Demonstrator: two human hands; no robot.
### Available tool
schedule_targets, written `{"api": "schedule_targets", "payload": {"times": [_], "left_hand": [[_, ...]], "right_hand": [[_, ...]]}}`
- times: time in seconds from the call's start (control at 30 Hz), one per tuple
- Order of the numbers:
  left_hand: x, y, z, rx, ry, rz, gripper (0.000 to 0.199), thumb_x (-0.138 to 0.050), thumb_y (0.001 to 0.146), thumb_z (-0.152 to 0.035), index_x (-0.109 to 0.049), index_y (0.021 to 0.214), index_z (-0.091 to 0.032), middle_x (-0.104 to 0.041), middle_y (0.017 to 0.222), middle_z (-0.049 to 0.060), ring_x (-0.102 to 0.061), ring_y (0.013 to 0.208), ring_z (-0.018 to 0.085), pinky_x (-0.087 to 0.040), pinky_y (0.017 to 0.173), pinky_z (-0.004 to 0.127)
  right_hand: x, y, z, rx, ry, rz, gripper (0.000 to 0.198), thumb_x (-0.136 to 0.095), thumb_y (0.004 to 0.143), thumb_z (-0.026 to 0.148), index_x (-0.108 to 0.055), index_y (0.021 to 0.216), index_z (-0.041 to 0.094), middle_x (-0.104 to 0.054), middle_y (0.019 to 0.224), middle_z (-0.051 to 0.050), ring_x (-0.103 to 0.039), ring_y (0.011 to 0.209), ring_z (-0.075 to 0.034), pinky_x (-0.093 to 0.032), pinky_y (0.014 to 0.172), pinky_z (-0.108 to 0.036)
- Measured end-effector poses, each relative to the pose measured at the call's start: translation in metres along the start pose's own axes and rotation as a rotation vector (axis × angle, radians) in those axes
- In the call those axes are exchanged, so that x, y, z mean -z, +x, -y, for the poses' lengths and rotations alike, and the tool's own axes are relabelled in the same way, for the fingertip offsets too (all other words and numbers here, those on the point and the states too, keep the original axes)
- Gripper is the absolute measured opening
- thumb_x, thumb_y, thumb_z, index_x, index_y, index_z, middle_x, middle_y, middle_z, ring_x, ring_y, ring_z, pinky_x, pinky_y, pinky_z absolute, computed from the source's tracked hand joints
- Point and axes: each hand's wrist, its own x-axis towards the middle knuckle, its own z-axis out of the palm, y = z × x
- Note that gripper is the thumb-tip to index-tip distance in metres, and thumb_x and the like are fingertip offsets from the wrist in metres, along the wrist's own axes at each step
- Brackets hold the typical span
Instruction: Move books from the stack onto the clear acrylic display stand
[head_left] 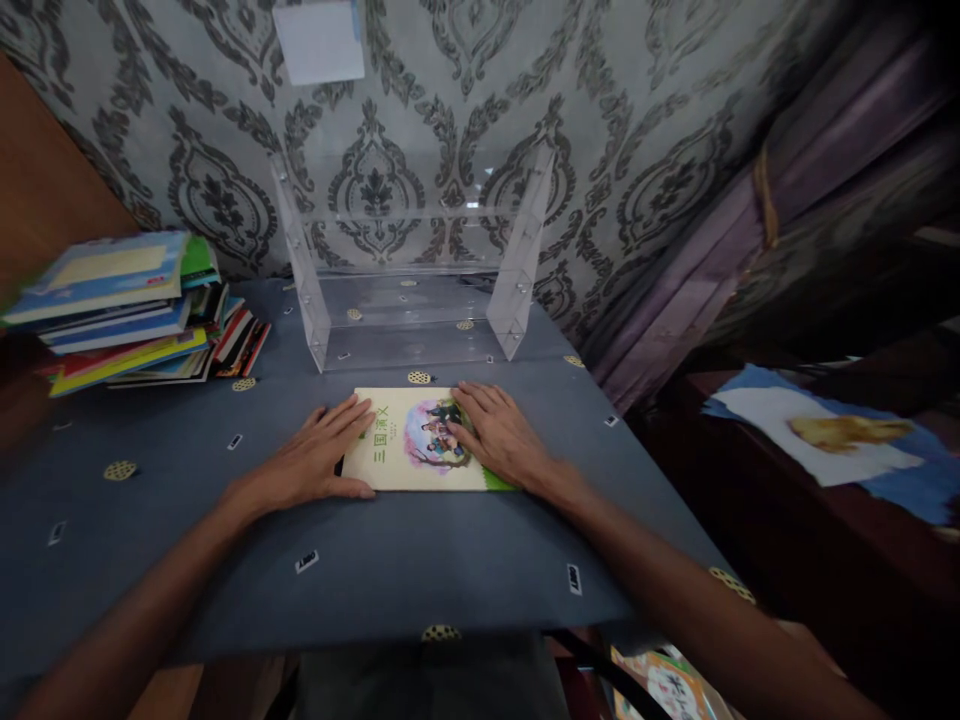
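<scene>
A book (391, 470) with a cream cover, green Chinese characters and a picture of figures under a pink tree lies flat on the table, turned sideways. At its left end rests my left hand (319, 455), fingers stretched out over the cover's edge and thumb along the near corner. My right hand (506, 435) lies across the other end, its fingers extended on the cover and partly hiding the picture and a green strip. Neither hand is wrapped round the book.
Behind the book stands a clear acrylic rack (514, 305) against the patterned wall. A stack of books (127, 310) sits at the left. The dark blue tablecloth (375, 570) covers the table. To the right are a purple curtain (697, 280) and a blue-and-white item (817, 430).
</scene>
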Motion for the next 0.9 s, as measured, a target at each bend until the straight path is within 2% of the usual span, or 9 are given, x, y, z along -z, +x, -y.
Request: {"api": "schedule_targets", "payload": {"times": [0.2, 0.27, 0.37, 0.47, 0.57, 0.63, 0.73, 0.8, 0.9], "left_hand": [[0.009, 0.006, 0.008, -0.017, 0.088, -0.15, 0.039, -0.047, 0.101, -0.042, -0.056, 0.137, -0.034, -0.054, 0.145, 0.008, -0.045, 0.135, 0.031, -0.042, 0.104, 0.05], [0.009, 0.012, 0.007, 0.017, 0.156, -0.183, 0.035, -0.044, 0.102, -0.033, -0.06, 0.133, -0.031, -0.061, 0.127, 0.01, -0.054, 0.116, 0.028, -0.048, 0.092, 0.044], [0.008, 0.023, 0.001, 0.041, 0.177, -0.221, 0.038, -0.036, 0.1, -0.019, -0.064, 0.125, -0.026, -0.062, 0.102, 0.009, -0.055, 0.093, 0.024, -0.049, 0.078, 0.036], [0.004, 0.032, -0.003, 0.049, 0.108, -0.271, 0.039, -0.032, 0.099, -0.016, -0.066, 0.118, -0.022, -0.058, 0.095, 0.008, -0.052, 0.086, 0.023, -0.048, 0.074, 0.034], [-0.002, 0.035, -0.007, 0.09, 0.063, -0.341, 0.033, -0.036, 0.101, -0.025, -0.066, 0.113, -0.021, -0.059, 0.102, 0.009, -0.054, 0.091, 0.023, -0.05, 0.079, 0.037], [-0.006, 0.035, -0.01, 0.102, 0.059, -0.37, 0.031, -0.039, 0.101, -0.03, -0.065, 0.115, -0.02, -0.059, 0.111, 0.011, -0.056, 0.099, 0.025, -0.051, 0.085, 0.041], [-0.011, 0.034, -0.013, 0.101, 0.047, -0.39, 0.032, -0.043, 0.101, -0.033, -0.062, 0.121, -0.019, -0.06, 0.118, 0.013, -0.058, 0.106, 0.028, -0.052, 0.09, 0.046], [-0.015, 0.033, -0.013, 0.105, 0.027, -0.416, 0.032, -0.043, 0.101, -0.034, -0.062, 0.123, -0.019, -0.06, 0.12, 0.014, -0.059, 0.109, 0.029, -0.052, 0.093, 0.047], [-0.019, 0.031, -0.012, 0.111, 0.021, -0.436, 0.033, -0.043, 0.101, -0.033, -0.061, 0.125, -0.02, -0.06, 0.122, 0.013, -0.059, 0.112, 0.028, -0.052, 0.095, 0.048]], "right_hand": [[0.018, -0.034, 0.014, -0.032, -0.13, -0.015, 0.04, -0.041, 0.101, 0.037, -0.06, 0.127, 0.013, -0.066, 0.111, -0.019, -0.059, 0.095, -0.033, -0.051, 0.082, -0.047], [0.021, -0.05, 0.023, -0.03, -0.137, -0.017, 0.035, -0.042, 0.101, 0.031, -0.061, 0.124, 0.013, -0.066, 0.101, -0.016, -0.06, 0.088, -0.029, -0.051, 0.076, -0.041], [0.022, -0.068, 0.037, -0.013, -0.116, -0.013, 0.027, -0.044, 0.1, 0.027, -0.064, 0.114, 0.015, -0.065, 0.091, -0.012, -0.062, 0.081, -0.025, -0.049, 0.066, -0.035], [0.024, -0.073, 0.045, 0.016, -0.049, 0.002, 0.025, -0.043, 0.102, 0.027, -0.066, 0.097, 0.019, -0.066, 0.083, -0.007, -0.063, 0.075, -0.021, -0.046, 0.063, -0.03], [0.031, -0.058, 0.044, -0.019, -0.016, -0.01, 0.032, -0.043, 0.103, 0.028, -0.066, 0.082, 0.02, -0.066, 0.08, -0.006, -0.063, 0.072, -0.019, -0.043, 0.061, -0.028], [0.035, -0.038, 0.044, -0.018, -0.007, -0.026, 0.034, -0.043, 0.103, 0.028, -0.068, 0.082, 0.019, -0.067, 0.083, -0.008, -0.064, 0.079, -0.021, -0.046, 0.065, -0.029], [0.033, -0.001, 0.048, 0.12, 0.106, -0.015, 0.028, -0.043, 0.102, 0.024, -0.07, 0.107, 0.018, -0.072, 0.1, -0.01, -0.064, 0.098, -0.025, -0.053, 0.084, -0.037], [0.024, 0.023, 0.052, 0.222, 0.202, -0.014, 0.033, -0.041, 0.102, 0.02, -0.062, 0.127, 0.016, -0.069, 0.123, -0.012, -0.061, 0.116, -0.025, -0.05, 0.1, -0.041], [0.005, 0.047, 0.054, 0.275, 0.246, 0.028, 0.04, -0.04, 0.101, 0.019, -0.054, 0.138, 0.016, -0.061, 0.139, -0.013, -0.053, 0.132, -0.023, -0.041, 0.113, -0.044]]}}
